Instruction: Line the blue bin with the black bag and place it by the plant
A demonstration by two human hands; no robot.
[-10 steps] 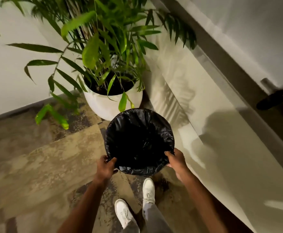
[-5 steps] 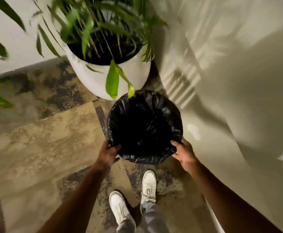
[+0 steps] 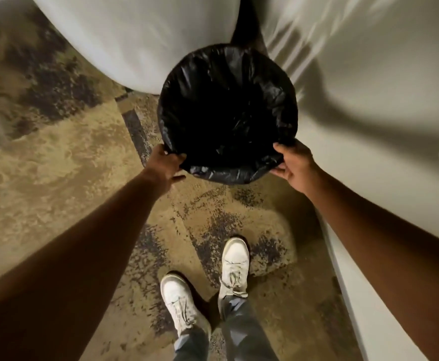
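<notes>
Nearest the camera, two legs in grey trousers (image 3: 242, 332) end in white shoes (image 3: 235, 267) planted on a mottled tan and dark carpet (image 3: 57, 162); the shoes stand on the near side of the bin, well short of it, the person's right shoe a step closer to it than the left. Two bare forearms reach forward from either side of the legs toward the bin.

The left hand (image 3: 165, 165) grips the near-left part of the bin's rim, fingers curled over the black bag (image 3: 227, 113) where it folds across the edge, thumb underneath. The right hand (image 3: 295, 162) clasps the near-right part of the same rim, fingertips pressing into the plastic. The hands are spread apart, one at each side of the rim, each closed on the bag-covered edge.

The bin itself is round and seen from above; the black bag covers its whole mouth, inside and rim, with a crumpled fold hanging over the near edge, so no blue shows here. Whether the bin rests on the carpet or is held just off it cannot be told.

Just beyond the bin, on its far-left side, bulges the large white planter pot (image 3: 140, 37), its curved wall right beside or touching the rim. To the bin's right and far right runs a pale wall (image 3: 369, 61), streaked with blurred shadows.
</notes>
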